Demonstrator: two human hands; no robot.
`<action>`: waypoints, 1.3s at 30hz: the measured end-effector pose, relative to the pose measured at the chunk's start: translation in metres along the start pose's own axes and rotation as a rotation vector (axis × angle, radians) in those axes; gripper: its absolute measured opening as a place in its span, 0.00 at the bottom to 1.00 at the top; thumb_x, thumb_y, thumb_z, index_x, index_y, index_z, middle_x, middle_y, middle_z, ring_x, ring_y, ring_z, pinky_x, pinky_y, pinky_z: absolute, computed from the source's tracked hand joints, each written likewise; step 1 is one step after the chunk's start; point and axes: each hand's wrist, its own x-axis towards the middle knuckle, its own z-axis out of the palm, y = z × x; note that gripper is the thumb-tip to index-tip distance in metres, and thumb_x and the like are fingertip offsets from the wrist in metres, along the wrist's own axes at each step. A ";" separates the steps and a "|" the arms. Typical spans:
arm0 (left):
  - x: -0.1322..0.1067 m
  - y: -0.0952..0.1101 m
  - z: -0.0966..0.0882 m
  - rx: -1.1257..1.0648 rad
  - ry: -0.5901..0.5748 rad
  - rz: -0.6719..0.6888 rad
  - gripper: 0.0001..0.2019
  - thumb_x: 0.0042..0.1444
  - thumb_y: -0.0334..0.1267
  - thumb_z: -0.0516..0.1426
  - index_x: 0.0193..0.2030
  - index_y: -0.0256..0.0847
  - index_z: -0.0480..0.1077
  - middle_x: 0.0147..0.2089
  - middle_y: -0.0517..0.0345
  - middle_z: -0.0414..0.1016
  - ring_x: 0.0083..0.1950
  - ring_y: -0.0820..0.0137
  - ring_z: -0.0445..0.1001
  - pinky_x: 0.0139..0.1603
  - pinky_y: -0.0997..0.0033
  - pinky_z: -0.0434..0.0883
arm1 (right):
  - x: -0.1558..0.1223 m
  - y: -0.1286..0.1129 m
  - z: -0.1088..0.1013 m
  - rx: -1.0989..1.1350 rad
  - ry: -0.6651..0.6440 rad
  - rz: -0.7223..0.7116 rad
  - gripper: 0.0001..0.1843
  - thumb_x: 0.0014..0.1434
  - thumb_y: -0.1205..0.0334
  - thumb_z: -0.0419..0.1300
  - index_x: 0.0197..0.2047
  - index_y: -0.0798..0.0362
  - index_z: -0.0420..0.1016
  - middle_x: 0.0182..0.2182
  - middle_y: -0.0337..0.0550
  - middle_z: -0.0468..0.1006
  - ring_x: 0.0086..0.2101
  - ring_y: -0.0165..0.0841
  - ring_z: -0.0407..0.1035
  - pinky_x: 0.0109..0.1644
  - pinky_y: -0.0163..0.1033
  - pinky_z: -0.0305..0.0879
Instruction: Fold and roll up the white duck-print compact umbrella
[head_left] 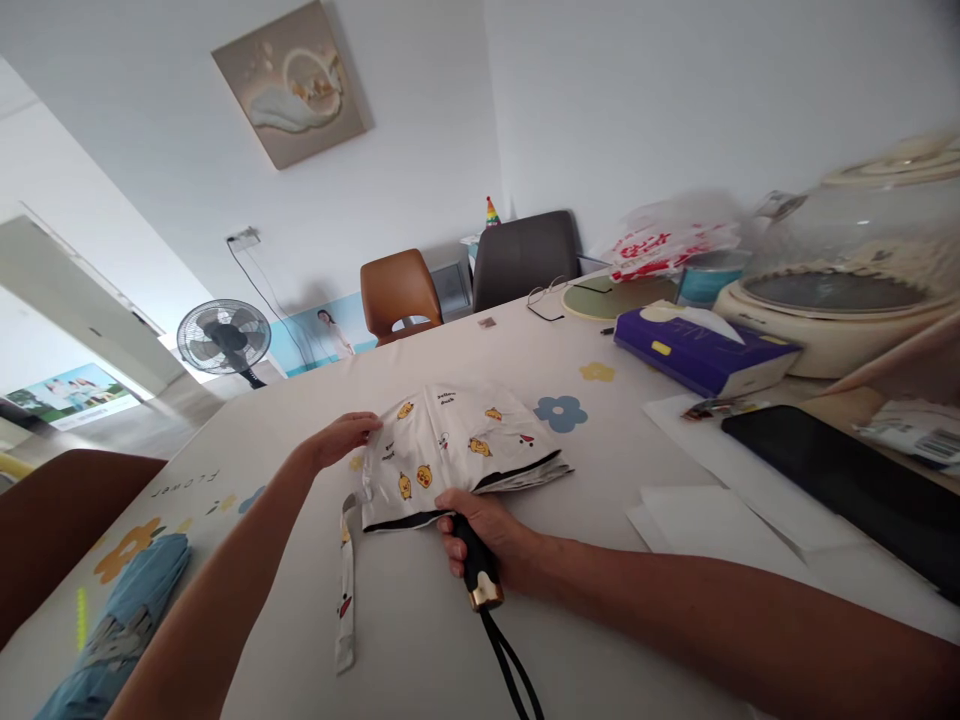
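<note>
A folded white umbrella (457, 445) printed with yellow ducks lies on the table (420, 620) in front of me. My right hand (480, 530) is wrapped round its black handle, whose black wrist loop trails toward me. My left hand (346, 436) pinches the canopy fabric at its left edge, fingers closed on the cloth. The umbrella's white fastening strap (346, 590) hangs loose on the table below the canopy.
A folded blue umbrella (120, 630) lies at the near left. To the right are a purple tissue box (697, 350), white papers (712, 520), a black tablet (847, 480) and a glass-lidded cooker (840, 300). Chairs (397, 290) and a fan (223, 338) stand beyond the table.
</note>
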 end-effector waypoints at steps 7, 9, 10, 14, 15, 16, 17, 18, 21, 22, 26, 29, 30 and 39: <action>-0.002 0.011 -0.005 -0.265 0.079 0.105 0.11 0.40 0.40 0.63 0.30 0.39 0.69 0.26 0.61 0.69 0.27 0.74 0.68 0.30 0.73 0.65 | 0.000 0.000 0.000 0.003 -0.001 -0.009 0.12 0.54 0.59 0.51 0.21 0.53 0.57 0.11 0.31 0.58 0.12 0.23 0.53 0.17 0.29 0.59; -0.002 0.015 -0.001 -0.247 0.011 0.093 0.15 0.40 0.39 0.64 0.37 0.39 0.71 0.32 0.57 0.74 0.33 0.71 0.71 0.36 0.71 0.67 | -0.001 0.000 0.000 -0.006 0.004 -0.002 0.12 0.54 0.59 0.50 0.21 0.53 0.57 0.11 0.31 0.58 0.12 0.23 0.53 0.17 0.29 0.58; -0.002 0.016 0.001 -0.215 -0.037 0.072 0.18 0.40 0.39 0.64 0.40 0.39 0.72 0.35 0.55 0.75 0.36 0.68 0.72 0.39 0.69 0.67 | -0.002 0.000 0.001 -0.007 0.004 -0.003 0.12 0.54 0.59 0.50 0.21 0.53 0.57 0.11 0.31 0.58 0.12 0.23 0.53 0.17 0.29 0.58; -0.001 0.017 0.002 -0.073 -0.078 0.012 0.22 0.41 0.42 0.63 0.45 0.37 0.72 0.41 0.49 0.75 0.40 0.65 0.72 0.44 0.66 0.66 | -0.003 -0.001 0.001 -0.010 0.005 -0.012 0.11 0.53 0.60 0.50 0.21 0.53 0.57 0.10 0.31 0.58 0.12 0.23 0.53 0.17 0.30 0.58; 0.000 0.016 0.000 -0.058 -0.040 0.020 0.22 0.41 0.42 0.63 0.45 0.37 0.72 0.42 0.50 0.75 0.41 0.65 0.72 0.44 0.66 0.66 | -0.002 -0.001 0.001 -0.015 0.003 -0.006 0.11 0.53 0.60 0.50 0.21 0.53 0.57 0.10 0.31 0.58 0.11 0.23 0.53 0.17 0.30 0.58; 0.000 0.014 -0.002 -0.045 -0.005 0.024 0.22 0.41 0.43 0.63 0.44 0.37 0.73 0.42 0.50 0.75 0.42 0.66 0.71 0.45 0.66 0.66 | -0.002 -0.001 0.000 -0.018 -0.001 -0.001 0.11 0.53 0.60 0.50 0.21 0.53 0.57 0.10 0.31 0.58 0.11 0.23 0.53 0.17 0.30 0.58; 0.001 0.012 -0.005 -0.027 0.019 0.017 0.21 0.40 0.43 0.64 0.43 0.37 0.73 0.43 0.50 0.75 0.42 0.66 0.71 0.46 0.66 0.65 | -0.001 -0.001 0.000 -0.020 -0.006 -0.001 0.11 0.53 0.60 0.50 0.21 0.53 0.57 0.10 0.31 0.58 0.11 0.23 0.53 0.17 0.29 0.58; 0.002 0.009 -0.008 -0.004 0.038 0.002 0.21 0.40 0.44 0.64 0.42 0.37 0.74 0.43 0.50 0.75 0.43 0.66 0.71 0.47 0.66 0.65 | -0.001 0.000 -0.001 -0.021 -0.013 -0.002 0.11 0.53 0.59 0.50 0.21 0.53 0.57 0.10 0.31 0.58 0.11 0.23 0.53 0.17 0.29 0.58; 0.003 0.001 -0.015 0.066 0.093 -0.049 0.22 0.37 0.43 0.65 0.41 0.36 0.74 0.42 0.50 0.75 0.42 0.66 0.71 0.48 0.65 0.64 | 0.000 0.000 -0.001 -0.020 -0.013 -0.017 0.11 0.53 0.60 0.51 0.21 0.53 0.57 0.10 0.31 0.58 0.11 0.23 0.53 0.17 0.30 0.58; 0.003 -0.001 -0.016 0.077 0.118 -0.043 0.23 0.37 0.44 0.65 0.42 0.36 0.73 0.41 0.51 0.75 0.42 0.66 0.71 0.47 0.65 0.64 | -0.001 0.000 -0.001 -0.022 -0.005 -0.020 0.12 0.53 0.60 0.51 0.21 0.53 0.57 0.10 0.31 0.58 0.11 0.23 0.53 0.17 0.30 0.58; 0.004 -0.005 -0.010 0.171 0.240 0.031 0.23 0.36 0.44 0.64 0.40 0.35 0.72 0.35 0.52 0.75 0.38 0.66 0.71 0.42 0.66 0.66 | -0.002 0.000 0.002 -0.009 0.030 -0.028 0.12 0.53 0.60 0.51 0.21 0.53 0.57 0.10 0.30 0.57 0.11 0.23 0.52 0.17 0.29 0.58; -0.001 -0.002 0.016 0.340 0.472 0.108 0.19 0.39 0.42 0.60 0.39 0.37 0.71 0.34 0.53 0.74 0.38 0.65 0.70 0.41 0.65 0.65 | -0.002 0.000 0.003 -0.005 0.035 -0.033 0.12 0.54 0.61 0.51 0.21 0.53 0.57 0.10 0.30 0.56 0.11 0.22 0.51 0.17 0.29 0.58; -0.005 -0.001 0.029 0.373 0.547 0.146 0.17 0.41 0.41 0.59 0.40 0.38 0.70 0.36 0.53 0.73 0.39 0.65 0.70 0.41 0.66 0.65 | -0.002 0.001 0.003 -0.006 0.035 -0.040 0.12 0.54 0.61 0.51 0.20 0.53 0.56 0.10 0.30 0.56 0.11 0.22 0.51 0.16 0.29 0.58; -0.073 0.003 0.144 0.283 0.459 0.205 0.16 0.51 0.51 0.54 0.42 0.44 0.65 0.40 0.54 0.72 0.36 0.67 0.70 0.36 0.68 0.65 | -0.003 0.011 0.007 -0.117 0.112 -0.164 0.13 0.55 0.63 0.48 0.20 0.53 0.58 0.08 0.34 0.62 0.10 0.26 0.57 0.14 0.31 0.60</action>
